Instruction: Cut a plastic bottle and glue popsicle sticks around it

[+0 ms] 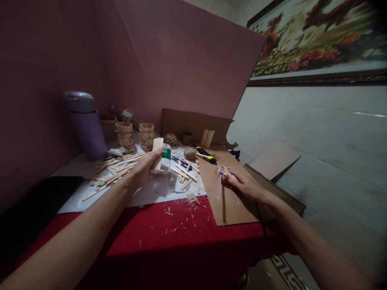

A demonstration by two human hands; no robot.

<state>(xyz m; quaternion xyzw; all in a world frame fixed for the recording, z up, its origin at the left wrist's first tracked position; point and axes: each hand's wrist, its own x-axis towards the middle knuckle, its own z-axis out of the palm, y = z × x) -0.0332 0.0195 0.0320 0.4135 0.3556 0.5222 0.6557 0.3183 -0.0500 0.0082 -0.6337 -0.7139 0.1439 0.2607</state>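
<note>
My left hand (148,164) is wrapped round a clear plastic bottle piece (166,158) with a green and white label, with upright wooden sticks (157,146) against its side. My right hand (242,185) is closed on a small, colourfully patterned tool (225,173) with a red part, over the brown cardboard sheet (217,209); its exact shape is blurred. Flat wooden sticks (121,168) lie scattered on the white sheet (151,194), and more (187,173) lie between my hands. A ball of twine (190,153) rests behind them.
At the left stands a purple flask (88,135). Two wooden cups (125,135) (146,136) are near the back. A black and yellow cutter (206,155) lies on the cardboard. Wood scraps dot the red cloth (181,229). Behind rises a pink panel (181,56).
</note>
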